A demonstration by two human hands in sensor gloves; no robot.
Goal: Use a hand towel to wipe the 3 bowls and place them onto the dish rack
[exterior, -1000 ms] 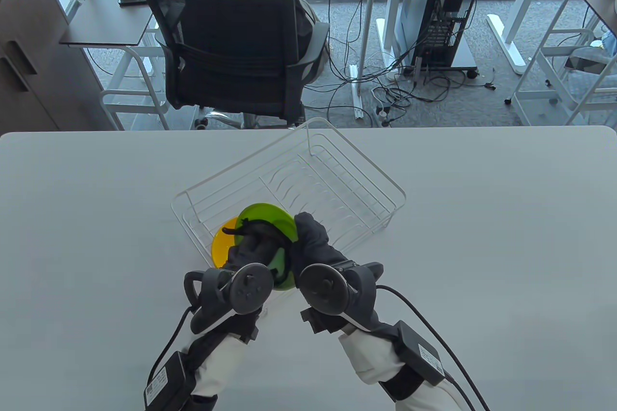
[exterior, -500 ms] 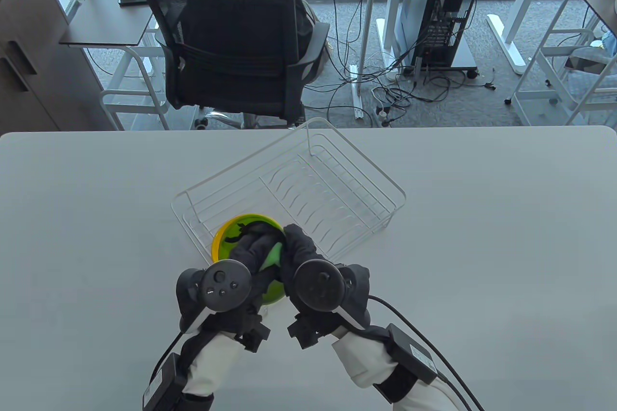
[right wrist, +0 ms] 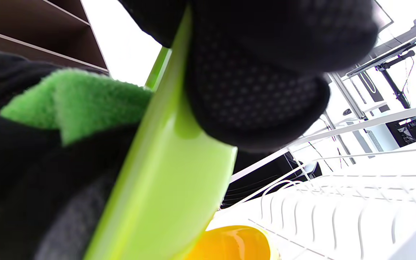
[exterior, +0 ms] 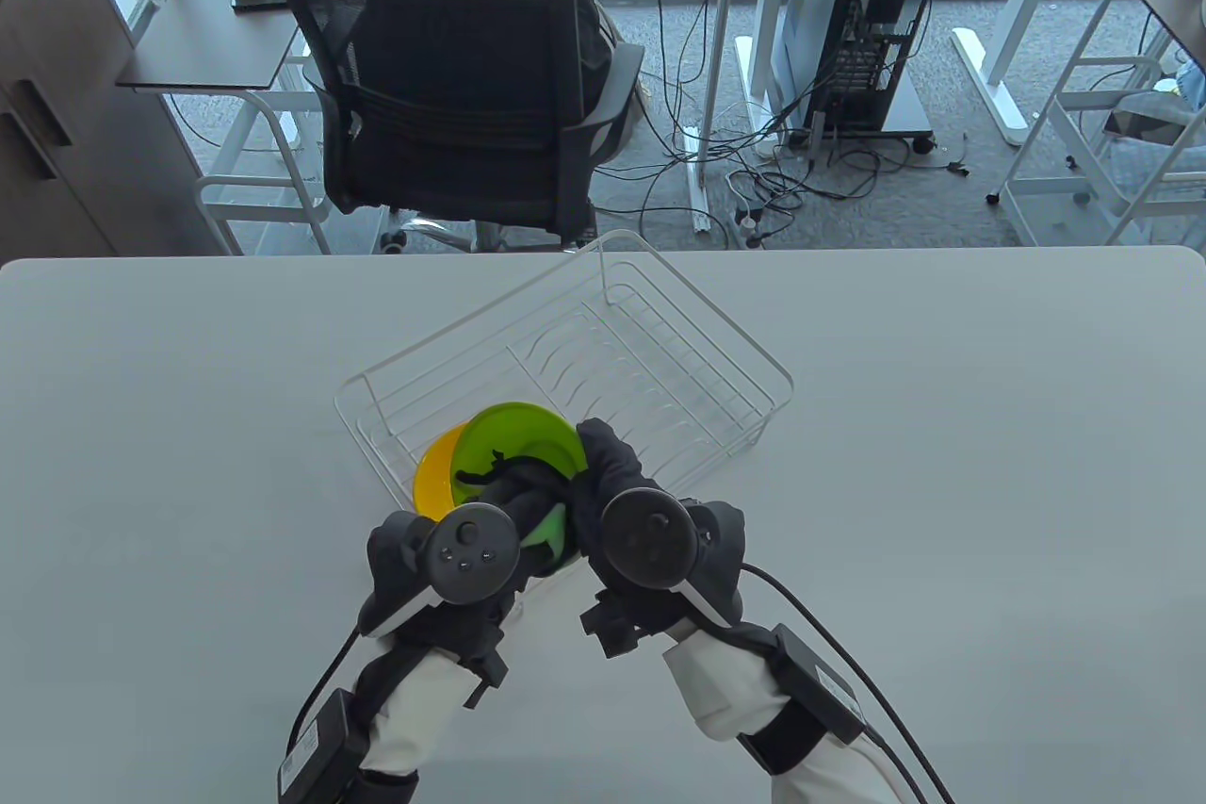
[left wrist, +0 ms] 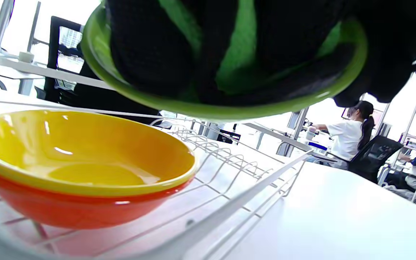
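Just above the near left corner of the white wire dish rack point(exterior: 660, 342), both hands hold a green bowl point(exterior: 516, 441) tilted up. My left hand point(exterior: 504, 495) is inside it, fingers gripping a green hand towel point(left wrist: 240, 47) against the inner wall. My right hand point(exterior: 603, 469) grips the bowl's right rim, with fingertips point(right wrist: 258, 90) on the outer wall of the green bowl point(right wrist: 168, 162). A yellow bowl point(left wrist: 85, 155) sits nested in an orange bowl point(left wrist: 67, 211) inside the rack, right under the green bowl's rim point(left wrist: 222, 108). The towel point(right wrist: 67, 97) bunches at the rim.
The rack point(left wrist: 229, 159) has plate slots on its right half. An office chair point(exterior: 452, 97) with a seated person stands beyond the table's far edge point(exterior: 848, 250). Glove cables point(exterior: 848, 644) trail off the near edge.
Half a second ago both hands and the green bowl had dipped down and left over the yellow bowl. They are now back up and right, the bowl tilted again, with the left hand still inside it.
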